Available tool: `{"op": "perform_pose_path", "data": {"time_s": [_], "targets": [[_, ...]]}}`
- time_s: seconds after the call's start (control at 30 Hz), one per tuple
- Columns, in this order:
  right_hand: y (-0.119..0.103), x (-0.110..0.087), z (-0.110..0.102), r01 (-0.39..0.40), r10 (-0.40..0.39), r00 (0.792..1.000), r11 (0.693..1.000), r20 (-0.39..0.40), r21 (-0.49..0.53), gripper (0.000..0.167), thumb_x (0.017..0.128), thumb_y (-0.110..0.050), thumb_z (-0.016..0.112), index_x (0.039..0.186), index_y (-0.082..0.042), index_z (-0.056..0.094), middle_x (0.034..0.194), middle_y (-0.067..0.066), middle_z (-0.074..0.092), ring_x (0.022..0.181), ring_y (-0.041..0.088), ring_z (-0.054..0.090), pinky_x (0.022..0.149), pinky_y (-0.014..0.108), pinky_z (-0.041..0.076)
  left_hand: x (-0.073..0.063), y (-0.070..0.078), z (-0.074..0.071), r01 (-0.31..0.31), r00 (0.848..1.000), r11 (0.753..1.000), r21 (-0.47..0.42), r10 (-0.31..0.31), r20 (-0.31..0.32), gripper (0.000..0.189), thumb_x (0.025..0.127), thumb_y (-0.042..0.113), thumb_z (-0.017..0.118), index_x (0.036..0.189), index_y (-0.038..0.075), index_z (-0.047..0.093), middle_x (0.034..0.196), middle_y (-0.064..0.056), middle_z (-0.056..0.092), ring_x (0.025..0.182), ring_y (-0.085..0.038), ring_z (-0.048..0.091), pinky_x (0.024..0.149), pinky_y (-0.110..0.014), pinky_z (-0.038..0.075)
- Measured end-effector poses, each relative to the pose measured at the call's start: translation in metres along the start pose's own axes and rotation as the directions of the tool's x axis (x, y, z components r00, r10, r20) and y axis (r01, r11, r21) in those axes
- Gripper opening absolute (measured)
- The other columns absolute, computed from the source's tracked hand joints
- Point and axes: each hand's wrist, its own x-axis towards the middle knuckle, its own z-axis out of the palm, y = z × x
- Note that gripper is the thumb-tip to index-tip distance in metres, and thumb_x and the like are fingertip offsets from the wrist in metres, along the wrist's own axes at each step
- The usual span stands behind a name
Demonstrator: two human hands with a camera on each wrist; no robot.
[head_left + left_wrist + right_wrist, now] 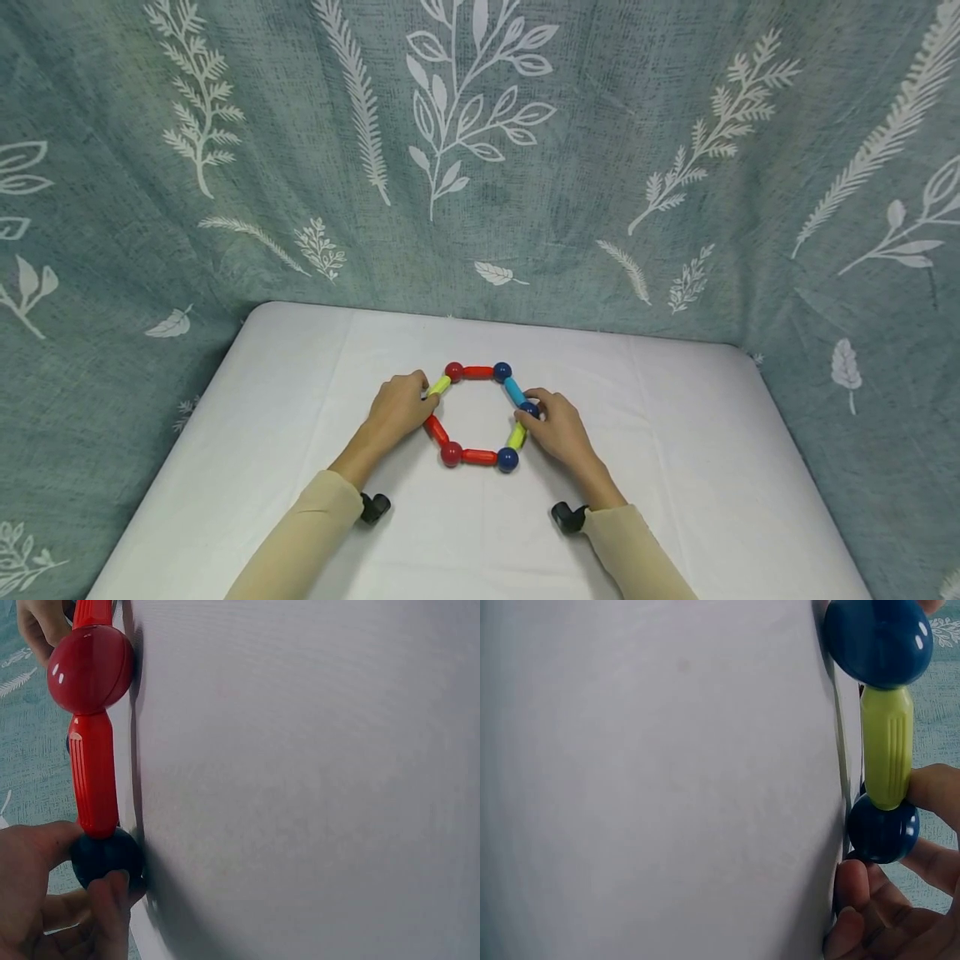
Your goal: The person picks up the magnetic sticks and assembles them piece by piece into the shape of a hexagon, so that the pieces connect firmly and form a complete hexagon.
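A six-sided ring of coloured rods and balls lies on the white cloth. My left hand (399, 407) grips a dark blue ball (105, 859) at the ring's left corner, which that hand hides in the head view. Opposite, my right hand (558, 425) holds the blue ball (529, 409) at the right corner between thumb and fingers. A light blue rod (514, 391) and a yellow-green rod (517, 436) meet there. Red rods (479, 457) form the near and far sides. Near corners carry a red ball (452, 454) and a blue ball (507, 459); far ones likewise, red ball (454, 372) and blue ball (502, 372).
The white-covered table (315, 358) reaches past the ring on every side. Behind it hangs a green-grey curtain (600, 167) printed with white leaves. Small black cameras (375, 507) are worn at both wrists, by the beige sleeves (303, 533).
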Motion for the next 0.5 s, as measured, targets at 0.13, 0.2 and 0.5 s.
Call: {"op": "perform_pose_path", "data": {"time_s": [0.13, 0.2, 0.5], "targets": [[-0.0009, -0.0006, -0.0002, -0.002, 0.002, 1.000, 1.000, -0.006, 0.003, 0.041, 0.090, -0.027, 0.075, 0.126, -0.008, 0.067, 0.086, 0.006, 0.057, 0.072, 0.019, 0.048, 0.061, 0.033, 0.039, 0.0000, 0.0008, 0.0007, -0.002, 1.000, 1.000, -0.008, 0.002, -0.003, 0.030, 0.091, 0.022, 0.072, 0.108, -0.003, 0.067, 0.073, -0.005, 0.061, 0.053, -0.015, 0.051, 0.049, -0.027, 0.039], [-0.0004, -0.0009, 0.0001, -0.003, 0.003, 1.000, 1.000, -0.005, 0.005, 0.041, 0.090, -0.027, 0.075, 0.126, -0.008, 0.067, 0.086, 0.006, 0.057, 0.072, 0.019, 0.048, 0.061, 0.033, 0.039, 0.0000, 0.0008, 0.0010, -0.002, 1.000, 1.000, -0.012, 0.002, -0.004, 0.029, 0.091, 0.021, 0.071, 0.107, -0.003, 0.067, 0.072, -0.005, 0.061, 0.052, -0.015, 0.051, 0.048, -0.027, 0.039], [0.0008, -0.0026, -0.0002, -0.014, 0.015, 1.000, 1.000, -0.004, 0.021, 0.041, 0.091, -0.027, 0.075, 0.124, -0.006, 0.066, 0.086, 0.005, 0.056, 0.073, 0.019, 0.048, 0.061, 0.033, 0.039, 0.0005, -0.0040, 0.0054, -0.018, 0.999, 0.999, -0.043, 0.017, -0.032, 0.033, 0.094, 0.026, 0.070, 0.107, -0.004, 0.068, 0.073, -0.007, 0.060, 0.055, -0.016, 0.049, 0.047, -0.027, 0.037]]}}
